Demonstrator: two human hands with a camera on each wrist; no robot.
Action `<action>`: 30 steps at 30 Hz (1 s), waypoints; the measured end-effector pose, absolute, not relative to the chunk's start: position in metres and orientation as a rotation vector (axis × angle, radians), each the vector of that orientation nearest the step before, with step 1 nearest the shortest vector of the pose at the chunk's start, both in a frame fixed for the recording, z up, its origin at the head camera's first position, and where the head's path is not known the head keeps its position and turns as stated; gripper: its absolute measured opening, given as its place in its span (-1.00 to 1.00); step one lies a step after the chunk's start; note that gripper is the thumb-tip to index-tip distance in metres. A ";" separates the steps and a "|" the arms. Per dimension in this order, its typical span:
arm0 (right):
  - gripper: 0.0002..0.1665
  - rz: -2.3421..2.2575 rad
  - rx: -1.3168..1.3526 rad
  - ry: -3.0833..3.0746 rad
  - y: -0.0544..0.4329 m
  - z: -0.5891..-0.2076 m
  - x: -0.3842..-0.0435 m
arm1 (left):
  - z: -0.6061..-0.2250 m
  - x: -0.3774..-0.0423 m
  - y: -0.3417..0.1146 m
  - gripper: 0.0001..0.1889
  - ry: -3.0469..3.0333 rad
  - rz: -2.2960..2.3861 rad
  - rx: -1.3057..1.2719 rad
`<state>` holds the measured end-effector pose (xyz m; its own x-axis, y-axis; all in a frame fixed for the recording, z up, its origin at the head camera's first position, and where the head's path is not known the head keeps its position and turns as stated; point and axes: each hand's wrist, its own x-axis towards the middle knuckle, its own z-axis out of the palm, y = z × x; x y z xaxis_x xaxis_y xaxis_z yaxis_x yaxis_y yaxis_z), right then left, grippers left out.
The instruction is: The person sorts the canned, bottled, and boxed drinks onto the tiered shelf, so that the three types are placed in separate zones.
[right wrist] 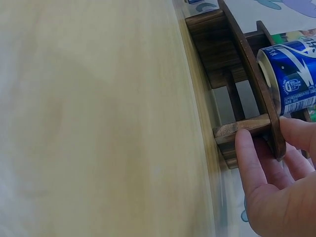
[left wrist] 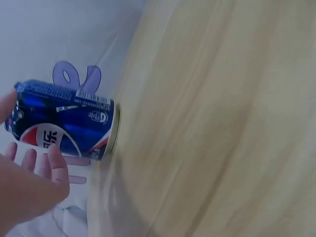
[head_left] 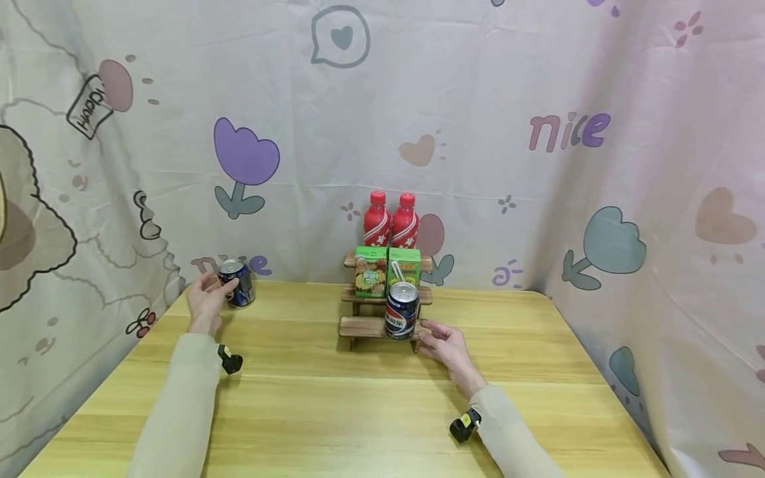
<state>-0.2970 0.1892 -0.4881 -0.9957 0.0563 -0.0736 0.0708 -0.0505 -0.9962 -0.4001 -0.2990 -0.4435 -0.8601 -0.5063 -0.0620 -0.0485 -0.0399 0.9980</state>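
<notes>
My left hand (head_left: pixel 206 302) is at a blue cola can (head_left: pixel 238 285) standing at the table's far left. Its thumb overlaps the can's front, and its loosely bent fingers lie along the left side; in the left wrist view the fingertips (left wrist: pixel 55 153) are spread at the label's edge. My right hand (head_left: pixel 448 348) holds the right end of a three-step wooden stand (head_left: pixel 361 326), thumb by the top of the lowest step and fingers against the support below. A second cola can (head_left: pixel 402 312) stands upright on that step, just beside the thumb.
Two green drink cartons, a left one (head_left: pixel 370 273) and a right one (head_left: pixel 405 262), stand on the middle step. Two red bottles (head_left: pixel 376 222) stand on the top step. A printed curtain (head_left: pixel 478 79) hangs behind the wooden table (head_left: pixel 335 418) and along its sides.
</notes>
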 end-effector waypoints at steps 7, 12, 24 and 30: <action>-0.49 -2.262 0.159 2.156 0.189 -0.487 -0.298 | -0.440 -0.408 -0.310 -0.12 -2.114 -1.967 0.468; -0.49 -2.261 0.136 2.147 0.189 -0.487 -0.299 | -0.442 -0.414 -0.312 -0.11 -2.166 -1.977 0.406; -0.51 -2.280 0.133 2.136 0.192 -0.486 -0.296 | -0.449 -0.413 -0.299 -0.08 -2.179 -1.890 0.383; -0.50 -2.274 0.128 2.138 0.191 -0.487 -0.298 | -0.452 -0.410 -0.300 -0.03 -2.250 -1.855 0.358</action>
